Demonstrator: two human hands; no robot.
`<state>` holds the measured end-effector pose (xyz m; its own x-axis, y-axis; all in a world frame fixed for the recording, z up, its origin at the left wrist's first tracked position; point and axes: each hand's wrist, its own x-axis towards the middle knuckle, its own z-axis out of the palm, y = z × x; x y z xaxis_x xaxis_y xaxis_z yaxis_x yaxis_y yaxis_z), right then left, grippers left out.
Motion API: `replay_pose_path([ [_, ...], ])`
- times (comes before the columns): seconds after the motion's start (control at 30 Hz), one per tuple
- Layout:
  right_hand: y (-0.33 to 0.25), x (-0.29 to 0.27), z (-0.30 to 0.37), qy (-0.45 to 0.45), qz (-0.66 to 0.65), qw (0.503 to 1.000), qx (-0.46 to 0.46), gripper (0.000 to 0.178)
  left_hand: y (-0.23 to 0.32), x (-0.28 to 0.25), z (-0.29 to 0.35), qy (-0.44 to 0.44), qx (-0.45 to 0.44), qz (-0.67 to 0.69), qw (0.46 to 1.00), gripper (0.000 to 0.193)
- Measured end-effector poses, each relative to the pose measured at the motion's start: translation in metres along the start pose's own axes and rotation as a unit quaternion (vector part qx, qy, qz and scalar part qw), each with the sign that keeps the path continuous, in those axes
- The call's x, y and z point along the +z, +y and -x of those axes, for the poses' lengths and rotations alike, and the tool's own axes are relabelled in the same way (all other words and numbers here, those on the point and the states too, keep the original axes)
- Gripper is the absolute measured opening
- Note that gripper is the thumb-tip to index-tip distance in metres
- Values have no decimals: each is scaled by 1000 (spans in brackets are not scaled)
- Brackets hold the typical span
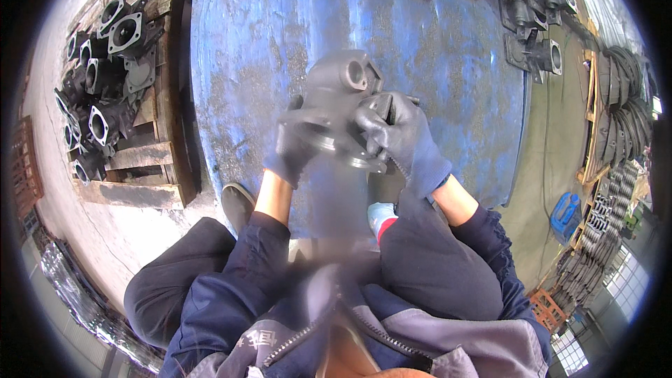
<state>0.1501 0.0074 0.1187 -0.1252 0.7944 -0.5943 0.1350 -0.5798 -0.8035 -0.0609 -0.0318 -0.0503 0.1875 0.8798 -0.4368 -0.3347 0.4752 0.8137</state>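
Left fingers (299,131) round casting (327,82), right fingers (373,123) curled, hold unclear, open blue surface (455,91) beyond

Held casting (325,85): dark grey, flange edge shinier silver-grey
Left hand (292,143): gloved dark grey, blue toward the cuff
Right hand (404,131): gloved, dark grey fingers, blue back
Counter (245,63): blue, blotched grey-black, with pale streaks
Jacket (455,332): navy and lilac-grey, white lettering
Trousers (441,269): black
Pallet (136,194): weathered brown, darker in patches
Pallet castings (145,73): charcoal, with pale silver flange faces
Jug (565,217): bright blue
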Motion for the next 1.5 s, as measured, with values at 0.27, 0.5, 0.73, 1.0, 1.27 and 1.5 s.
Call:
replay_pose_path([
  [0.27, 17, -11, -3, -24, 39, 988, -150, 41, 38, 26, 2, 40, -18, 37, 998, 16],
  [0.5, 41, -15, 3, 31, -304, 946, 111, 36, 70, 25, 2, 58, -159, 230, 958, 39],
  [0.73, 62, -17, -4, -254, -423, 869, 38, 41, 72, 28, 12, 149, -132, 207, 958, 32],
  [1.0, 46, 35, -16, -36, -283, 958, -13, 27, 117, -2, 10, 227, 39, -183, 956, 69],
  [1.27, 34, 54, -50, -127, 138, 982, -9, 31, 136, 14, 26, 269, -42, -251, 929, 55],
  [1.5, 25, 20, -56, 25, 645, 759, -82, 35, 106, 14, 20, 295, -31, -316, 901, 62],
])
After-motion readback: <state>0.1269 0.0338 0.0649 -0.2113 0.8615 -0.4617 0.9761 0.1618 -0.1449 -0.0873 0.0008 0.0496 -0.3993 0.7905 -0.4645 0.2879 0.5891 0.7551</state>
